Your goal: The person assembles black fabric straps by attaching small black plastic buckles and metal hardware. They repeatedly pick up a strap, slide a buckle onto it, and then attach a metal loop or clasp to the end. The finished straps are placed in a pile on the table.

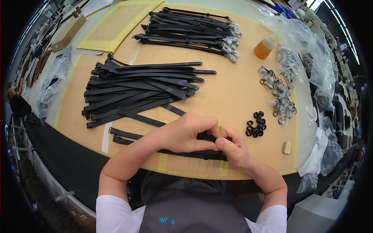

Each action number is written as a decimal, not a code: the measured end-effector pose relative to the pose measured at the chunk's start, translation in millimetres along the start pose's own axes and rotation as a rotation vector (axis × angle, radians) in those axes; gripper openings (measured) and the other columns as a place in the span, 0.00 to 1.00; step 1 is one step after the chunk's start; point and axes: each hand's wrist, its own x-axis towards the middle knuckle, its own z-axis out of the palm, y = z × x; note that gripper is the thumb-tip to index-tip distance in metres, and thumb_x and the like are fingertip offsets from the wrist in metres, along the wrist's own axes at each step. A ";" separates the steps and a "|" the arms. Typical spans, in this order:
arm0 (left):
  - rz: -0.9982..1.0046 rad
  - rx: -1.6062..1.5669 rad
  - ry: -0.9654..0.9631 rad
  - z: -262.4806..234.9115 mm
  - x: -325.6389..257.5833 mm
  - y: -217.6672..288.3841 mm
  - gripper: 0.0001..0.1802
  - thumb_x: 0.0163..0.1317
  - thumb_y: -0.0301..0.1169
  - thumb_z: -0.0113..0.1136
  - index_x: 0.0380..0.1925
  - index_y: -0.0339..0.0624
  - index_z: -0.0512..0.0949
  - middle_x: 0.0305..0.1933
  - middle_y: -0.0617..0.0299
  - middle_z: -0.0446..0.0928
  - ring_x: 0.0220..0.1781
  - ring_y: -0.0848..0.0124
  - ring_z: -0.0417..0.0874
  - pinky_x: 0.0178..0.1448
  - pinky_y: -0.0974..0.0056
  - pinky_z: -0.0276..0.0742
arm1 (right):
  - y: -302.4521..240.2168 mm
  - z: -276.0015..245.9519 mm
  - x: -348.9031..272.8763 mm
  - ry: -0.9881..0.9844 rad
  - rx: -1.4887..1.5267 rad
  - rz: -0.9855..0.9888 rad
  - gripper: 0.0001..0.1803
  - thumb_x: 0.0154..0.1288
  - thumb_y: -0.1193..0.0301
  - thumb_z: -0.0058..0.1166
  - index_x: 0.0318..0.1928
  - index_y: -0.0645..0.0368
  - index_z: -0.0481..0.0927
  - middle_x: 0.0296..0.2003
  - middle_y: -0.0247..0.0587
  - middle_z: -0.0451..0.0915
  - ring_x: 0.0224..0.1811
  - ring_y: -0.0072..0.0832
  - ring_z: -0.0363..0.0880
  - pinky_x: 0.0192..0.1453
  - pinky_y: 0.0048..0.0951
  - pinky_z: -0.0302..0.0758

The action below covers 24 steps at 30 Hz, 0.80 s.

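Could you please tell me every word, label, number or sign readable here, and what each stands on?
Dark grey apron: blue lettering on the chest, which I will not copy out.
Brown carton at lower left: marks too small to read.
Pile of black straps, bottle of amber liquid: no text I can read.

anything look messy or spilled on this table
No spill or damage stands out. The middle pile of black straps looks untidy: several lie crossed at angles, while the far bundle lies closer to parallel.
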 end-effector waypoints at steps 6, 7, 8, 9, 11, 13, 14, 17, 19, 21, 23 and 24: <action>0.007 0.041 0.064 -2.0 -4.5 4.5 0.15 0.52 0.26 0.79 0.32 0.38 0.79 0.29 0.62 0.82 0.30 0.78 0.81 0.33 0.71 0.73 | 1.3 -10.1 7.1 -0.152 0.146 0.056 0.16 0.76 0.59 0.55 0.33 0.54 0.71 0.28 0.21 0.68 0.31 0.11 0.59 0.35 0.19 0.57; 0.026 0.062 0.069 -5.4 -4.6 4.7 0.15 0.51 0.26 0.79 0.32 0.38 0.79 0.29 0.62 0.82 0.29 0.78 0.81 0.32 0.71 0.73 | -1.7 -13.2 9.0 -0.174 0.144 0.047 0.16 0.76 0.57 0.54 0.35 0.55 0.72 0.29 0.22 0.69 0.32 0.11 0.60 0.35 0.19 0.57; 0.045 0.084 0.074 -7.6 -5.1 5.1 0.15 0.51 0.26 0.80 0.32 0.38 0.79 0.28 0.63 0.82 0.29 0.78 0.80 0.32 0.71 0.73 | -5.5 -15.2 10.2 -0.198 0.143 0.038 0.17 0.77 0.56 0.53 0.36 0.55 0.74 0.29 0.23 0.70 0.32 0.12 0.61 0.36 0.20 0.58; 0.030 0.091 0.069 -9.2 -5.4 7.8 0.15 0.51 0.26 0.78 0.32 0.37 0.79 0.29 0.61 0.82 0.30 0.75 0.81 0.33 0.70 0.74 | -7.7 -16.0 10.7 -0.222 0.141 0.030 0.18 0.77 0.55 0.51 0.38 0.56 0.75 0.30 0.23 0.70 0.32 0.12 0.62 0.37 0.20 0.59; 0.002 0.108 0.059 -11.9 -4.7 14.2 0.13 0.52 0.25 0.76 0.33 0.37 0.78 0.30 0.59 0.82 0.32 0.69 0.84 0.37 0.67 0.78 | -8.9 -16.4 11.3 -0.221 0.133 0.022 0.18 0.78 0.55 0.50 0.39 0.57 0.76 0.30 0.24 0.71 0.32 0.13 0.63 0.37 0.20 0.60; 0.030 0.119 0.058 -11.7 -5.3 14.1 0.14 0.52 0.25 0.76 0.33 0.37 0.78 0.30 0.59 0.82 0.31 0.68 0.83 0.36 0.66 0.77 | -9.6 -16.0 10.6 -0.213 0.116 0.035 0.17 0.78 0.56 0.49 0.39 0.57 0.76 0.30 0.24 0.71 0.32 0.13 0.63 0.38 0.20 0.61; 0.042 0.124 0.059 -11.6 -5.9 14.1 0.14 0.52 0.25 0.76 0.32 0.37 0.78 0.30 0.58 0.82 0.31 0.67 0.83 0.35 0.66 0.77 | -10.2 -16.0 10.1 -0.205 0.104 0.051 0.16 0.78 0.57 0.49 0.39 0.57 0.76 0.30 0.24 0.70 0.32 0.13 0.63 0.38 0.20 0.61; 0.066 0.141 0.040 -10.1 -5.0 14.2 0.14 0.52 0.25 0.76 0.32 0.37 0.77 0.30 0.58 0.82 0.31 0.66 0.83 0.35 0.65 0.77 | -7.0 -14.9 8.7 -0.180 0.100 0.090 0.14 0.78 0.60 0.50 0.37 0.56 0.74 0.29 0.23 0.69 0.32 0.13 0.62 0.37 0.20 0.60; 0.107 0.158 0.058 -6.8 -3.2 8.7 0.15 0.51 0.27 0.78 0.31 0.38 0.78 0.28 0.60 0.81 0.27 0.70 0.81 0.31 0.67 0.73 | -5.2 -13.3 8.0 -0.162 0.087 0.084 0.13 0.77 0.62 0.50 0.35 0.56 0.72 0.29 0.22 0.68 0.32 0.13 0.61 0.37 0.20 0.60; 0.102 0.167 0.062 -5.3 -4.2 6.4 0.16 0.51 0.28 0.80 0.30 0.39 0.78 0.27 0.61 0.81 0.26 0.72 0.80 0.30 0.68 0.72 | -4.6 -10.3 8.0 -0.144 0.051 0.053 0.12 0.76 0.65 0.52 0.33 0.56 0.71 0.28 0.22 0.67 0.31 0.13 0.60 0.35 0.20 0.60; 0.061 0.164 0.041 -3.3 -4.1 6.3 0.16 0.51 0.29 0.80 0.30 0.39 0.78 0.27 0.62 0.82 0.27 0.72 0.81 0.31 0.69 0.73 | 0.3 -7.4 5.4 -0.096 0.012 0.022 0.12 0.76 0.67 0.52 0.32 0.56 0.70 0.26 0.21 0.67 0.29 0.12 0.59 0.34 0.20 0.59; 0.055 0.129 0.041 0.1 -4.0 4.5 0.16 0.51 0.29 0.80 0.30 0.39 0.78 0.27 0.62 0.82 0.28 0.72 0.82 0.32 0.69 0.74 | 2.5 -5.3 4.0 -0.073 -0.007 0.007 0.12 0.75 0.68 0.52 0.31 0.56 0.70 0.26 0.21 0.67 0.29 0.12 0.59 0.33 0.21 0.58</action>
